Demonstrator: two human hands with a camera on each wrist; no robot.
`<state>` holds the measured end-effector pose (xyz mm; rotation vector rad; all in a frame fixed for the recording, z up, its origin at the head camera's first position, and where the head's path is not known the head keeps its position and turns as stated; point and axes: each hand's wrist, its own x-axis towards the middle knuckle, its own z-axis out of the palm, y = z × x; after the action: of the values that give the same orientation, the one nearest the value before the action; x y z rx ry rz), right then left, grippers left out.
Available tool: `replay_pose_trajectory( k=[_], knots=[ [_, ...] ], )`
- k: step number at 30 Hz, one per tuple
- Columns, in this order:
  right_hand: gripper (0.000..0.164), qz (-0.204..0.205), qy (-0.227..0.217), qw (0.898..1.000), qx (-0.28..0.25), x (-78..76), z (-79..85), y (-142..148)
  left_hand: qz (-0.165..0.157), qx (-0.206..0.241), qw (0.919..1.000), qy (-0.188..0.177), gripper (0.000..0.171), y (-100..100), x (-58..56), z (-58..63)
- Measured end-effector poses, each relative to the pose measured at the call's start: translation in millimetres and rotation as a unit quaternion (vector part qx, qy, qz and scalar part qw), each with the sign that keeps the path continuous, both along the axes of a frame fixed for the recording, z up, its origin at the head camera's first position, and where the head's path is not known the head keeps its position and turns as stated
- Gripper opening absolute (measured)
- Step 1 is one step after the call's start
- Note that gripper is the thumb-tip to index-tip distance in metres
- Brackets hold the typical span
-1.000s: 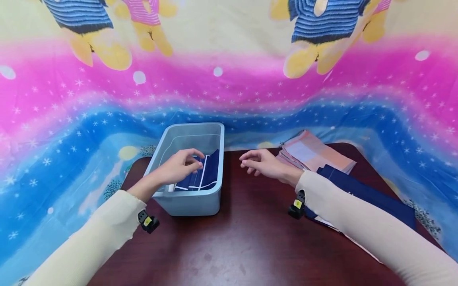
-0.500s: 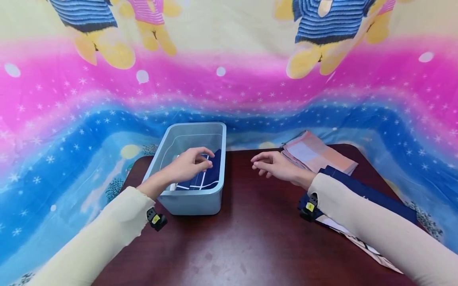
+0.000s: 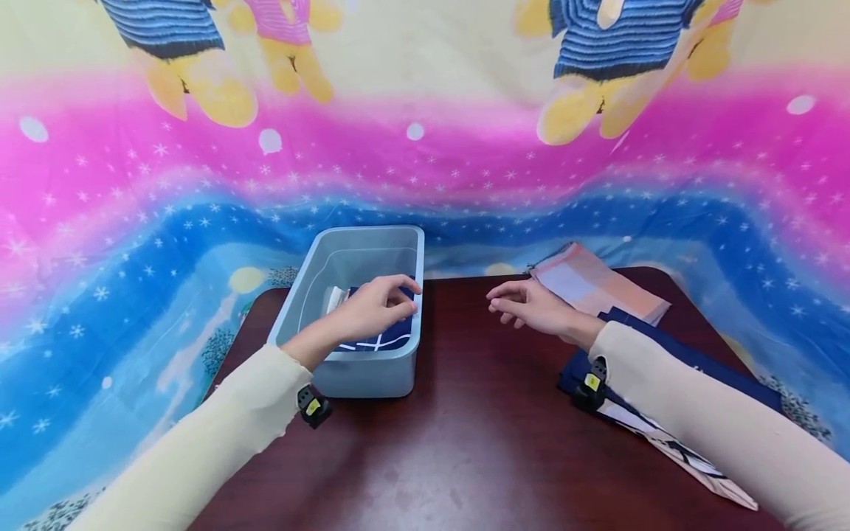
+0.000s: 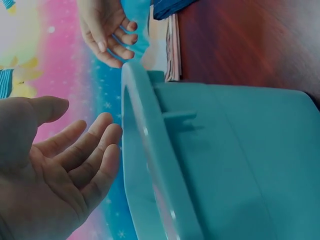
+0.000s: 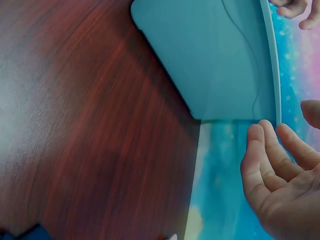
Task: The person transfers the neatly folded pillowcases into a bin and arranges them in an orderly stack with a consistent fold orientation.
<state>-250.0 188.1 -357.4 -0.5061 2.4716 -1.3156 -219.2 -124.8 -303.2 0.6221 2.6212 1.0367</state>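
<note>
My left hand (image 3: 375,306) hangs over the near right part of a grey-blue plastic bin (image 3: 365,377), its fingers loosely bent and nothing in them. Partly hidden behind that hand, a folded navy cloth with white lines (image 3: 396,338) lies inside the bin, beside a small white item (image 3: 336,298). To the right of the bin, my right hand (image 3: 531,306) hovers above the table, also holding nothing. In the left wrist view, the palm and relaxed fingers of the left hand (image 4: 65,170) show beside the bin's rim (image 4: 150,135).
A folded pink and peach checked cloth (image 3: 598,284) lies at the table's back right. Nearer, a folded navy cloth (image 3: 724,376) and a peach and black printed cloth (image 3: 704,464) lie partly under the right forearm. A patterned curtain (image 3: 425,169) hangs behind the dark wooden table (image 3: 465,442).
Both hands have moved to the right, the left one from over the bin's middle toward its right rim. The bin and cloths shift slightly right in view along with the curtain.
</note>
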Motion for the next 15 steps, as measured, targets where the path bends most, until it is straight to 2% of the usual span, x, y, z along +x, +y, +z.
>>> replay_pose_trajectory(
  k=[8, 15],
  knots=[
    [0.039, -0.001, -0.003, 1.0, 0.004, -2.7, -6.6, 15.6, -0.006, -0.014, 0.9998, 0.01, 0.03, 13.2, 0.0, -6.2],
    [0.04, -0.003, -0.003, 1.0, 0.012, -5.8, -6.4, 30.1, -0.013, -0.005, 0.9998, 0.017, 0.029, 23.1, 1.0, -4.5]
  ],
)
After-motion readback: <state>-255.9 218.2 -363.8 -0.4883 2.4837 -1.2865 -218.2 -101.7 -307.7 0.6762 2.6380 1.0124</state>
